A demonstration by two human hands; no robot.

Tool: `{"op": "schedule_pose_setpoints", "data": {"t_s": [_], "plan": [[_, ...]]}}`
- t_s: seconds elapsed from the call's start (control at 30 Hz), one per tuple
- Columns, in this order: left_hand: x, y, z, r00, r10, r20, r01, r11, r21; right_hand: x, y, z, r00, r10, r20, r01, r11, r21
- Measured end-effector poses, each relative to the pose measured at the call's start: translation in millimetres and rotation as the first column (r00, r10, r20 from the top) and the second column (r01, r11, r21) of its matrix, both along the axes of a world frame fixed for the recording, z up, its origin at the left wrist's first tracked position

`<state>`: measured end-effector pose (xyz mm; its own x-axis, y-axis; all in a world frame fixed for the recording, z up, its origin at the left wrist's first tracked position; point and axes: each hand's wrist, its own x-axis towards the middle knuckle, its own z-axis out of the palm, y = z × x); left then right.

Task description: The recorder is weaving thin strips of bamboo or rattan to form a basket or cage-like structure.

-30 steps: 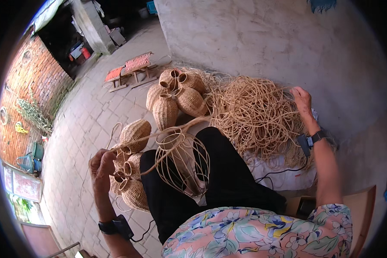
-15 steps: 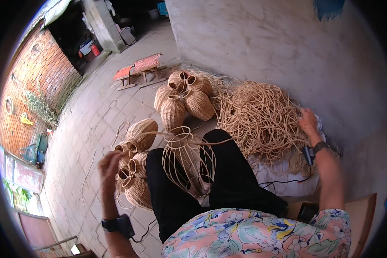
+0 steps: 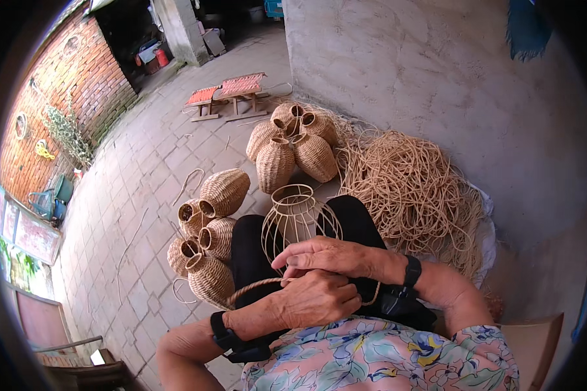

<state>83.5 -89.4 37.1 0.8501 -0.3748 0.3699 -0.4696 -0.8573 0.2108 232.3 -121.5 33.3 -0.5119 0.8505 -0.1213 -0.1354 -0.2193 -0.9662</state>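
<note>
Between my knees stands a bare vase-shaped frame (image 3: pixel 293 203) of thin pale rods, with hoops at its neck. Its lower end is hidden behind my hands. My left hand (image 3: pixel 319 298) is closed round a twisted straw rope (image 3: pixel 257 284) close to my lap. One length of this rope runs off leftward over my thigh; another piece shows under my right wrist. Across the top of the left hand lies my right hand (image 3: pixel 329 255), its fingers stretched out and slightly apart, the tips near the left thumb. Whether those fingertips touch the rope is hard to see.
Several woven straw vases (image 3: pixel 274 166) stand beyond my knees, and more woven vases (image 3: pixel 209 277) sit by my left leg. A big heap of straw rope (image 3: pixel 411 195) lies to the right against a grey wall (image 3: pixel 437 72). Low stools (image 3: pixel 242 85) with red woven seats stand farther back.
Both hands, apart on either side before, have come together over my lap at the frame. The rope that lay across the frame's top is now lower, in my left hand.
</note>
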Motion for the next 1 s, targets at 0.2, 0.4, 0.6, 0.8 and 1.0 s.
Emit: {"op": "schedule_pose_setpoints", "data": {"t_s": [0.2, 0.4, 0.6, 0.8, 1.0], "plan": [[6.6, -14.1, -20.0, 0.998, -0.049, -0.033, 0.047, 0.997, -0.055, -6.5, 6.8, 0.6, 0.998, 0.058, 0.039, -0.055, 0.995, -0.088], [-12.1, 8.1, -1.9, 0.930, 0.253, 0.266, -0.173, 0.941, -0.290, 20.9, -5.0, -5.2, 0.912, -0.399, 0.100, 0.390, 0.916, 0.096], [-10.0, 84.6, -2.5, 0.587, 0.780, 0.217, -0.699, 0.623, -0.350, 48.1, -21.9, -29.4, 0.817, -0.571, 0.080, 0.573, 0.820, -0.001], [-4.9, 102.9, -1.3, 0.739, 0.671, 0.068, -0.644, 0.732, -0.222, 47.4, -13.7, -46.6, 0.841, -0.538, 0.060, 0.538, 0.843, 0.022], [-32.8, 106.3, 11.9, 0.687, 0.726, -0.035, -0.718, 0.671, -0.184, 46.3, 27.8, -55.5, 0.950, -0.311, -0.001, 0.311, 0.950, 0.005]]}}
